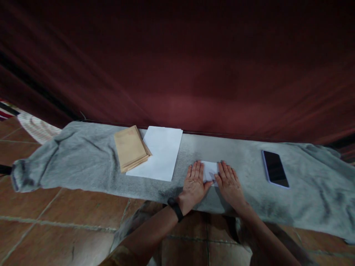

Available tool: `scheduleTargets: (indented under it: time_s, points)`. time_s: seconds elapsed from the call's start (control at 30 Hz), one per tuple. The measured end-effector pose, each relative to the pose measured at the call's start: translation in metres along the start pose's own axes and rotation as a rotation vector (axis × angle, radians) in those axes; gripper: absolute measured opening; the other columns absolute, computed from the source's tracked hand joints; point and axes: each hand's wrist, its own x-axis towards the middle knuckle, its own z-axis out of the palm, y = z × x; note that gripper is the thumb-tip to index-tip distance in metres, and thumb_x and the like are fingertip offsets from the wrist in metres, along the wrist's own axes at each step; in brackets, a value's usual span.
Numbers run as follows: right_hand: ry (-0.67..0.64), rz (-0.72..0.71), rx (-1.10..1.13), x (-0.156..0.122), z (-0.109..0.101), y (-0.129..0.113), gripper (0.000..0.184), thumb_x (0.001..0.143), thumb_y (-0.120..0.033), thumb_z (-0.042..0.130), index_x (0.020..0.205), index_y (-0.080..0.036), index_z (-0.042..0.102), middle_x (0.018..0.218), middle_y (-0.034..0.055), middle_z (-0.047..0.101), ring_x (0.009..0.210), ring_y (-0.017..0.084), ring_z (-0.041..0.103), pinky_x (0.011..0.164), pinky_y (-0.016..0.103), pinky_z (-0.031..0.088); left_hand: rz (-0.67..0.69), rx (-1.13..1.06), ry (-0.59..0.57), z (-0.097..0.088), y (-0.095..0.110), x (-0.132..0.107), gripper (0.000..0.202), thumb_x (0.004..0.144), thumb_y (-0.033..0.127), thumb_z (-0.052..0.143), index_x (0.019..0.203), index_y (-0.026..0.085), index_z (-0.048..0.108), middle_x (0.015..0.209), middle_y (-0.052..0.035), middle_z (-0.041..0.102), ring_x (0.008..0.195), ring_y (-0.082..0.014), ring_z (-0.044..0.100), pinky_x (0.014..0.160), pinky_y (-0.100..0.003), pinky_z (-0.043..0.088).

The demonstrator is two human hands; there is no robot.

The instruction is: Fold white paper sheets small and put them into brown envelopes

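A small folded white sheet of paper (pixel 210 170) lies on the grey cloth, its side edges covered by my hands. My left hand (pixel 195 184) rests flat on its left side, fingers stretched forward and thumb reaching over the near part. On the other side, my right hand (pixel 228 183) presses flat with its fingers extended and its thumb turned inward. Between the two hands only the middle of the paper shows. Both palms face down, and the thumbs nearly meet. A black band circles the left wrist.
Left of my hands, a stack of white paper (pixel 163 155) lies partly under several brown envelopes (pixel 130 146). A phone (pixel 275 169) with a light purple case rests to the right. The grey cloth (pixel 88 162) covers a narrow bench, with a dark red curtain (pixel 177 74) behind it.
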Motion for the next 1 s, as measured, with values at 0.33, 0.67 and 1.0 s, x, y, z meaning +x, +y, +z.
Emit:
scheduleTargets:
  time_s: [0.33, 0.67, 1.0]
  points:
    - [0.016, 0.137, 0.021, -0.001, 0.007, 0.014, 0.058, 0.108, -0.038, 0.03, 0.159, -0.011, 0.033, 0.161, 0.0182, 0.04, 0.15, 0.03, 0.035, 0.12, 0.054, 0.03, -0.046, 0.045, 0.041, 0.001, -0.005, -0.002, 0.083, 0.101, 0.064, 0.035, 0.155, 0.001, 0.034, 0.163, -0.0216, 0.034, 0.154, -0.0308, 0.028, 0.125, -0.048, 0.03]
    - [-0.01, 0.421, -0.053, 0.004, -0.004, 0.026, 0.06, 0.106, -0.039, 0.032, 0.155, -0.005, 0.04, 0.16, 0.0204, 0.04, 0.146, 0.036, 0.041, 0.12, 0.055, 0.029, -0.043, 0.037, 0.081, 0.012, -0.01, 0.0, 0.084, 0.101, 0.062, 0.034, 0.156, -0.001, 0.031, 0.162, -0.0253, 0.034, 0.153, -0.0331, 0.031, 0.124, -0.051, 0.029]
    - [0.005, 0.188, 0.244, 0.002, 0.002, -0.043, 0.06, 0.108, -0.042, 0.023, 0.157, -0.011, 0.036, 0.16, 0.0152, 0.042, 0.149, 0.025, 0.038, 0.121, 0.047, 0.035, -0.061, 0.06, 0.061, 0.011, -0.01, 0.0, 0.073, 0.099, 0.045, 0.041, 0.157, 0.003, 0.03, 0.163, -0.0226, 0.033, 0.154, -0.0313, 0.028, 0.124, -0.051, 0.028]
